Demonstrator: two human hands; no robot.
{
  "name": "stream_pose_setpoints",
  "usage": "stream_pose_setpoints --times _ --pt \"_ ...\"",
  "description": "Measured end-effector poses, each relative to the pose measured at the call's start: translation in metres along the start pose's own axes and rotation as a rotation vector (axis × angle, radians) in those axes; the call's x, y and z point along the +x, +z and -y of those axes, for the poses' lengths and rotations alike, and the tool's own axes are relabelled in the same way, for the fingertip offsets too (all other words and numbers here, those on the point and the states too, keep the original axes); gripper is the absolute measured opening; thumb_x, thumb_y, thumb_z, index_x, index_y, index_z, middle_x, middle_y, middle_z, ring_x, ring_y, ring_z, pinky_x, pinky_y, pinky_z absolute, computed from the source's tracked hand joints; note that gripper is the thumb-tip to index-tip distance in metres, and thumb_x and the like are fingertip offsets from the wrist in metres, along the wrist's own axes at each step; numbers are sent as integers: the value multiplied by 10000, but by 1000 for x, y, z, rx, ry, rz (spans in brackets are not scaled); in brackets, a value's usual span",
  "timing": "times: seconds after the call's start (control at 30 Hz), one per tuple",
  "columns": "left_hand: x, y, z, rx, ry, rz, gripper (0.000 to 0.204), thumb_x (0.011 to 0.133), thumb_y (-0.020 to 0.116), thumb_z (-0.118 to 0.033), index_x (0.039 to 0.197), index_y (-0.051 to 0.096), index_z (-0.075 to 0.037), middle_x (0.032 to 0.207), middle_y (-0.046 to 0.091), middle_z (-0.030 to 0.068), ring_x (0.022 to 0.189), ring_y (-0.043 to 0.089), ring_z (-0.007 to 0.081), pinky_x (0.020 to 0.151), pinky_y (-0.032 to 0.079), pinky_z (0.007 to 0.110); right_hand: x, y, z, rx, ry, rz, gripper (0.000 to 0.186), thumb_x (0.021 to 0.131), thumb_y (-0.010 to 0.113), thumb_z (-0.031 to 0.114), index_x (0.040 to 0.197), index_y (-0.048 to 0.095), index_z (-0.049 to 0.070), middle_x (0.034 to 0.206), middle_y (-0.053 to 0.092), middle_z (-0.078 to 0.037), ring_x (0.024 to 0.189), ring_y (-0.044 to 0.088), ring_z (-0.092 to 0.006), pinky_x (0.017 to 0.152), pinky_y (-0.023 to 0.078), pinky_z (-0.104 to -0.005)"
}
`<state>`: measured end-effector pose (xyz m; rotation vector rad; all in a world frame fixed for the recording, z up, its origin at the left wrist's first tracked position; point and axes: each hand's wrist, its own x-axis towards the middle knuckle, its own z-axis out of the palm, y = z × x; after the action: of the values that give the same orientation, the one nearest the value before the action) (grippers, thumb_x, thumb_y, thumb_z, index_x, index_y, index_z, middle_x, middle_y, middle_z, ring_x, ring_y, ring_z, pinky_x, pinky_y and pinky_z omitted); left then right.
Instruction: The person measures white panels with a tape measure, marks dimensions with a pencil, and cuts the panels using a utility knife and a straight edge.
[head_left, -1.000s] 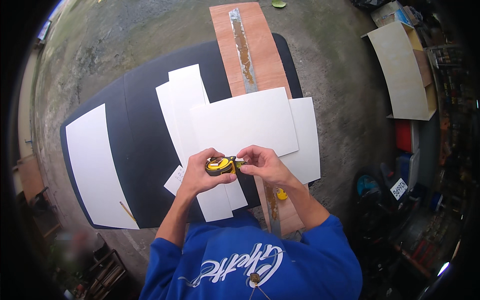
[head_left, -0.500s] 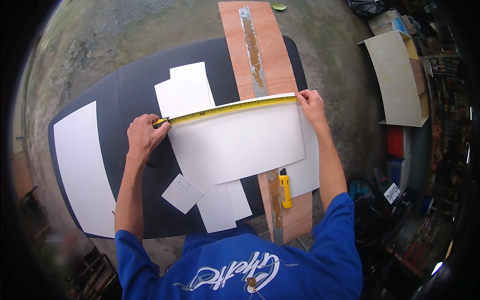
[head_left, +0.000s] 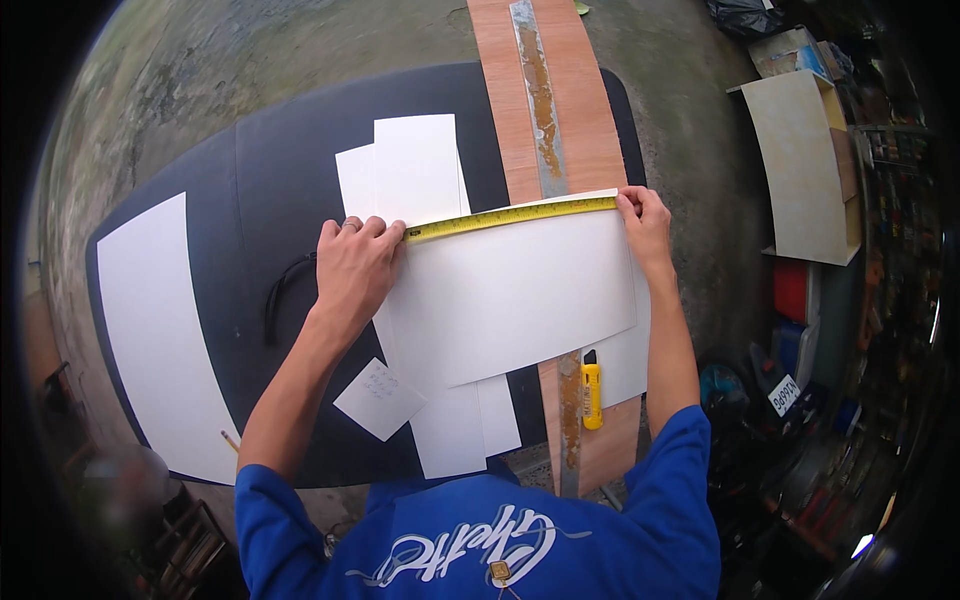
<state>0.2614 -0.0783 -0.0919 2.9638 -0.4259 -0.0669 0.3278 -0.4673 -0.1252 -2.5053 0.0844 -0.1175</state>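
A yellow tape measure (head_left: 510,217) is stretched along the far edge of a large white sheet (head_left: 515,295). My right hand (head_left: 646,225) pinches the blade's end at the sheet's far right corner. At the other end my left hand (head_left: 360,265) is closed over the tape, its case hidden beneath the fingers and a black strap (head_left: 275,295) showing beside it. Other white pieces (head_left: 415,165) lie partly under the sheet. Nearer me are a small square note (head_left: 380,398) with handwriting and a yellow utility knife (head_left: 592,395).
A dark table (head_left: 280,150) carries everything. Across its right side runs a plywood board (head_left: 590,120) with a rusty metal straightedge (head_left: 545,110) on it. A long white sheet (head_left: 160,340) and a pencil (head_left: 230,440) lie at left. A pale cabinet (head_left: 800,165) and a motorcycle (head_left: 745,390) stand right.
My left hand has slid right along the sheet's far edge, shortening the exposed blade and covering the tape case. The right hand keeps its pinch at the corner. The whole view has shifted slightly.
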Motion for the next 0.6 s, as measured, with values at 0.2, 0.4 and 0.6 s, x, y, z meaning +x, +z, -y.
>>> stream_pose_setpoints --times 0.2,0.4,0.6 --pt "15 0 3 -33 -7 91 80 806 667 -173 835 695 -103 792 666 39 771 624 197 677 384 335 1 -4 5 82 110 47 239 846 646 89 1068 649 -3 800 594 -72 661 573 -134 638 490 -286" --pt "18 -1 7 -25 22 120 99 794 674 -175 828 712 -91 770 663 47 762 622 197 679 395 335 12 -11 -15 245 79 233 329 844 624 28 1171 625 -6 906 574 -32 686 538 -72 648 474 -225" --pt "14 -6 7 -29 78 205 110 814 675 -195 826 716 -94 755 664 43 723 619 199 672 394 335 16 -15 -14 260 162 329 284 847 611 9 1129 642 2 967 583 -29 687 516 -61 650 464 -208"
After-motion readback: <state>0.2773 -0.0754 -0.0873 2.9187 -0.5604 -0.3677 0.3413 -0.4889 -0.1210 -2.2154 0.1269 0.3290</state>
